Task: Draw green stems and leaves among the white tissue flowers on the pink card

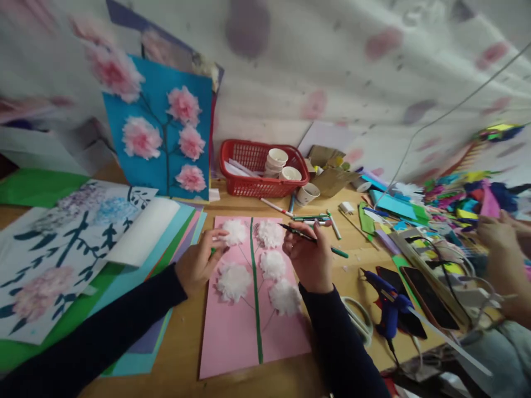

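Right hand (310, 255): pinching pen (299, 232), 1 o'clock on pink board (230, 342); left hand (199, 261): at white flower (234, 232), 11 o'clock, grip indeterminate

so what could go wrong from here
The pen in the right hand has its tip close to the upper-right white flower, so it might mark the petals. The left hand is right by the upper-left white flower and could crush it. The glue gun lies by the phones; if hot, it might damage them.

The board (230, 345) is pink, its flowers (234, 283) white, its stem (256, 309) green.
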`<state>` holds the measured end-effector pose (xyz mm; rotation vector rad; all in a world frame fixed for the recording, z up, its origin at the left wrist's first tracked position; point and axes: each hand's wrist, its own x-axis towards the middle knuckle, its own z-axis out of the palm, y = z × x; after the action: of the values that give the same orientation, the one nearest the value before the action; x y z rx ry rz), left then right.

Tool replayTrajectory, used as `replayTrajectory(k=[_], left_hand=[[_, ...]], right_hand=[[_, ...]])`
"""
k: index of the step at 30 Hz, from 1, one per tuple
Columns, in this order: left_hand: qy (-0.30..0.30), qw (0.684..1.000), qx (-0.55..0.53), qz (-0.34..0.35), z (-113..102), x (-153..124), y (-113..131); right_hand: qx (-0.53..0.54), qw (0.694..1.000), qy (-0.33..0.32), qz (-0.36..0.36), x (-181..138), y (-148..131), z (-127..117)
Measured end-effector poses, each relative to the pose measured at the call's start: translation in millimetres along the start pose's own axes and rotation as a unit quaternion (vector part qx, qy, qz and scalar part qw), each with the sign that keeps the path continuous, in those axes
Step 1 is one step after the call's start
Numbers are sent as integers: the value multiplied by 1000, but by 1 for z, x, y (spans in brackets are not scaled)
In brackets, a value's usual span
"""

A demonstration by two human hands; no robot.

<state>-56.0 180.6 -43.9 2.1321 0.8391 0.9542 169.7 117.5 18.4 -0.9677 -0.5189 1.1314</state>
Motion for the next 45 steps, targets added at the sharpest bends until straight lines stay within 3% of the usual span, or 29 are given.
replayTrajectory(k=[8, 11, 15, 18, 29, 35, 41, 43, 45], left_hand=[[-49, 997, -61, -22, -16, -6, 63], [-19, 998, -64, 1, -19, -5, 72], [78, 988, -82, 104, -20, -4, 81], [103, 980, -76, 151, -22, -6, 89], [84, 980, -43, 175, -26, -5, 99], [-19, 970, 38, 241, -23, -16, 96], [-67, 983, -13, 168, 3, -30, 83], [-79, 990, -33, 110, 10, -29, 84], [-101, 993, -66, 7, 15, -28, 89]], right_hand=[[-24, 994, -93, -46, -60, 12, 14], [-50, 990, -116, -60, -72, 14, 14], [-48, 986, -140, -80, -81, 14, 8], [-42, 984, -157, -78, -84, 17, 5], [-14, 990, -130, -58, -83, 18, 12], [-66, 983, -171, -18, -99, 14, 11], [-126, 984, -127, 22, -105, 12, 6], [-149, 982, -112, 17, -104, 21, 2], [-182, 981, -62, -37, -104, 33, -3]])
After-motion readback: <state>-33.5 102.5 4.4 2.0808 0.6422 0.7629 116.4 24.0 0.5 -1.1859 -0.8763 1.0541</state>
